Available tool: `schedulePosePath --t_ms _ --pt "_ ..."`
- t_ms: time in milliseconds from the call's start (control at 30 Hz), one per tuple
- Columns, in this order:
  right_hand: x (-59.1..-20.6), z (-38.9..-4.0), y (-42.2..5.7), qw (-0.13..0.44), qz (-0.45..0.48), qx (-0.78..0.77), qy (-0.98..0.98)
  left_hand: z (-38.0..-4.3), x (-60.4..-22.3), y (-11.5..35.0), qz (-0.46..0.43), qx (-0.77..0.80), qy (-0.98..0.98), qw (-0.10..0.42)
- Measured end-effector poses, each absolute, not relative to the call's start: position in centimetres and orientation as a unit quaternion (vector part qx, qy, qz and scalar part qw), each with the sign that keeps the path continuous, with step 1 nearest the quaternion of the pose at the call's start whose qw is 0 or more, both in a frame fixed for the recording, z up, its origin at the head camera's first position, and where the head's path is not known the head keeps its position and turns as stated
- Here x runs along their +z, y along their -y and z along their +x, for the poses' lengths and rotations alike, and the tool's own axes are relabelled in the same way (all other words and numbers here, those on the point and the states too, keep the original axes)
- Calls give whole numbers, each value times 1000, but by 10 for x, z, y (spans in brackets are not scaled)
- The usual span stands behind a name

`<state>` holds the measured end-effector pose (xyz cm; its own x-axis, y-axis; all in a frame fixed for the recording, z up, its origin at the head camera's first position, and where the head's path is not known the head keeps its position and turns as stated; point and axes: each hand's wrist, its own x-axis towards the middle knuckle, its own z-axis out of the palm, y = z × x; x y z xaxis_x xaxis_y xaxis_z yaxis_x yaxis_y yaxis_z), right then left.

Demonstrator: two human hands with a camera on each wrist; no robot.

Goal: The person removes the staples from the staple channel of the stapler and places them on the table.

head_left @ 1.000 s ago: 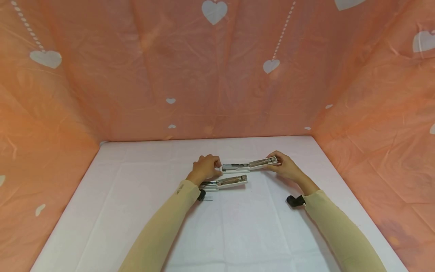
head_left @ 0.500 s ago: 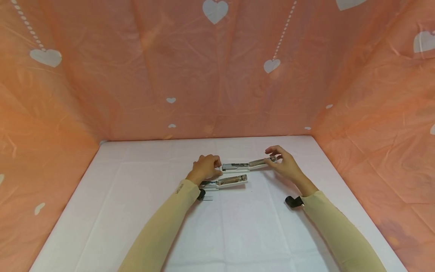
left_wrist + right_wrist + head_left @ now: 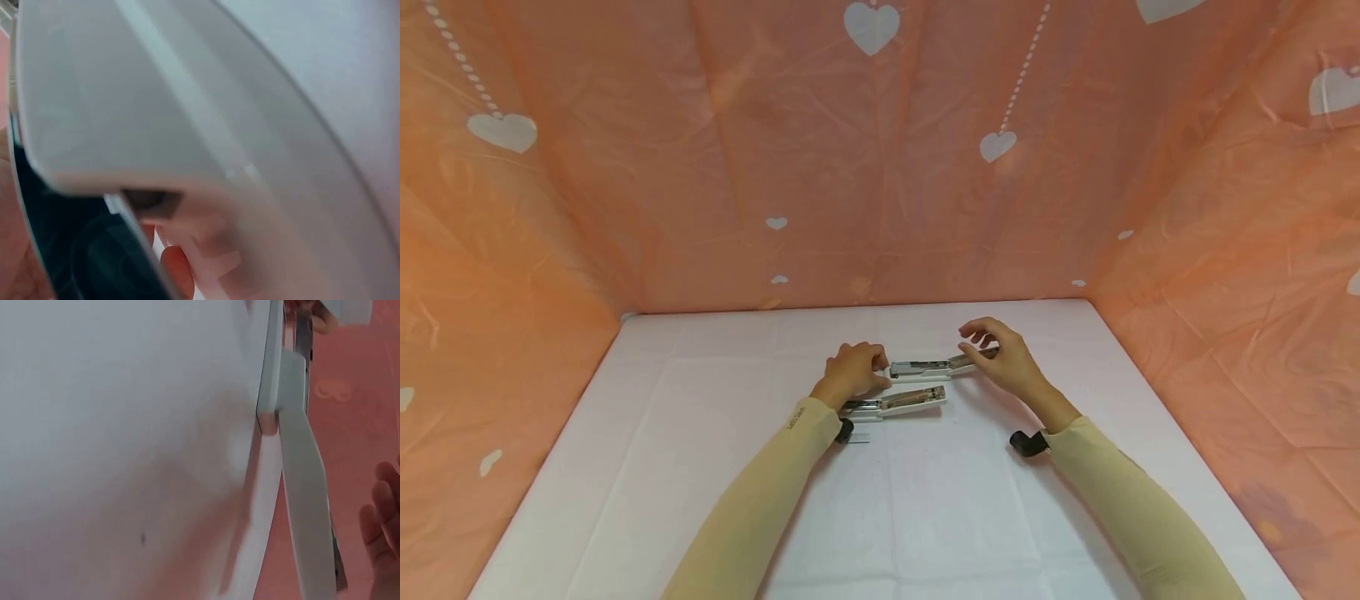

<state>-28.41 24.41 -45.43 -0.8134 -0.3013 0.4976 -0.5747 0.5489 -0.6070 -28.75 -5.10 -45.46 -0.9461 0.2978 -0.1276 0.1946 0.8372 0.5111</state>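
Two white staplers lie unfolded on the white table, their metal insides showing. The far stapler [image 3: 917, 369] has its left end pinched between the thumb and fingers of my left hand [image 3: 852, 367]. Its right arm slants upward, and my right hand [image 3: 1006, 357] is over that arm with loosely bent fingers. In the right wrist view there is a gap between the fingers [image 3: 381, 519] and the stapler arm [image 3: 306, 506]. Closer to me is the near stapler [image 3: 910, 401], its left end hidden by my left wrist. A large blurred white casing [image 3: 156, 94] fills most of the left wrist view.
Thin staple strips [image 3: 860, 438] lie on the table [image 3: 955, 500] beside the left wrist camera [image 3: 846, 430]. Orange cloth [image 3: 880, 183] with white hearts walls in the back and both sides. Another small black camera [image 3: 1028, 443] sits at my right wrist.
My right hand has let go of the raised arm of the far stapler and moved left above it, fingers loosened. My left hand and both staplers have stayed in place.
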Motion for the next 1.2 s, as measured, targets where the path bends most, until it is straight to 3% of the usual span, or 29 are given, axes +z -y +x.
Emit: schedulePosePath --t_ms 467,1200 --pt "-461 -285 -213 51 274 410 869 -287 -454 51 133 255 -953 98" --pt "-462 -295 -198 -20 308 353 883 -287 -453 51 127 255 -953 106"
